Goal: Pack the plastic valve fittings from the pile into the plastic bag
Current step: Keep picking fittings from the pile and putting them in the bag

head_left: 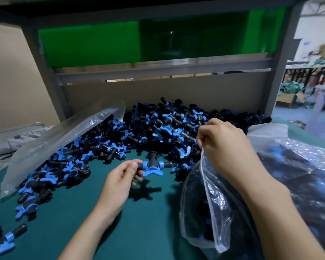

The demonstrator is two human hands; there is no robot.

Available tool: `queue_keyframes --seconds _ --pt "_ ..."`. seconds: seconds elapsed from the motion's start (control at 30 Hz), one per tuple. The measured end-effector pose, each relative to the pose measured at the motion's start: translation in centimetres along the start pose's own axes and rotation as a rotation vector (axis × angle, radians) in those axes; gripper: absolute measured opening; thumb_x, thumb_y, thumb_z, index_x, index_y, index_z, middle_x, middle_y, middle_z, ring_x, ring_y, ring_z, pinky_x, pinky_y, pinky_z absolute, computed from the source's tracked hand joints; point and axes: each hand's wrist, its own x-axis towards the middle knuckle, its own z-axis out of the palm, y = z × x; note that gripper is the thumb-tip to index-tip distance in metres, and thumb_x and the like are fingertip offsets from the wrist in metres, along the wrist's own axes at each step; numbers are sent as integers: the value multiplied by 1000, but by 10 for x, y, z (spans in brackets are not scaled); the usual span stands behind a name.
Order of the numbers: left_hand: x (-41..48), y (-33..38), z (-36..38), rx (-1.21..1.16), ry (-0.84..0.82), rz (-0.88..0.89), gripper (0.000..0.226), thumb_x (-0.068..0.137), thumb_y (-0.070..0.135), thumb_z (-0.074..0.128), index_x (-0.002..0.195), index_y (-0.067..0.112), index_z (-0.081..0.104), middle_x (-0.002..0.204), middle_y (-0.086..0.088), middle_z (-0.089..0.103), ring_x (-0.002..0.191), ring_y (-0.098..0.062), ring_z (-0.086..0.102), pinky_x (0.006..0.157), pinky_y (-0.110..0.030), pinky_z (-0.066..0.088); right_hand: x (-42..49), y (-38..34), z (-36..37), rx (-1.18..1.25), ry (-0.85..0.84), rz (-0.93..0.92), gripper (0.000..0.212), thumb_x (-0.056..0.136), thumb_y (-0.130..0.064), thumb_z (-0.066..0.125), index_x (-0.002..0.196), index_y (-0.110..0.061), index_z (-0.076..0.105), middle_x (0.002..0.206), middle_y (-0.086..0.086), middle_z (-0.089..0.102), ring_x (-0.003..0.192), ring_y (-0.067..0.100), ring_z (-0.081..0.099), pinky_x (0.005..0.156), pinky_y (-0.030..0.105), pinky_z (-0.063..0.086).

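A big pile of black-and-blue plastic valve fittings [158, 126] covers the back of the green table [120, 231]. My left hand [120, 181] pinches one valve fitting [152, 166] by its black end and holds it above the table, its blue handle pointing down. To the right, my right hand [225, 143] grips the upper edge of a clear plastic bag [204, 212] and holds it up. Several fittings lie inside the bag at its bottom.
A stack of empty clear bags [51, 141] lies on the pile at the left. A large plastic sack of packed fittings [298, 175] sits at the far right. A cardboard wall [176, 91] and a grey metal frame [49, 72] close off the back. Loose fittings [8, 239] lie at the front left.
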Motion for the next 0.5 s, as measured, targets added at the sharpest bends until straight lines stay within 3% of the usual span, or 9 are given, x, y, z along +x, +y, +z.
queue_keyframes --seconds 0.13,0.23,0.37,0.47,0.5 --pt "-10 40 29 -90 -300 65 28 92 29 50 102 12 71 80 -4 72 70 -10 62 62 -20 49 0 -3 -5 88 20 10 37 77 -1 45 54 -29 39 86 -8 53 83 20 49 74 34 34" --pt "-17 60 46 -137 -428 80 27 93 27 52 103 12 72 83 -7 72 72 -13 63 63 -21 48 0 -5 -8 138 32 11 38 78 -1 45 53 -30 37 85 -8 52 82 18 49 75 37 39" --pt "-27 74 69 -126 -506 103 28 97 25 51 111 9 70 90 -1 75 76 -6 66 70 -16 49 1 -8 -13 148 24 -9 40 79 -4 46 53 -31 35 88 -6 53 84 19 51 80 41 43" --pt "-37 80 84 -135 -527 86 23 100 20 51 110 10 70 103 -4 75 96 -17 71 82 -23 54 2 -9 -16 155 22 -13 41 79 -3 47 53 -32 35 90 -6 53 86 21 52 81 41 42" --pt "-39 81 88 -140 -524 67 21 101 15 52 107 11 71 101 -5 76 95 -18 72 80 -24 55 2 -11 -18 152 23 -18 40 79 -3 46 53 -32 35 90 -5 54 86 21 52 81 41 42"
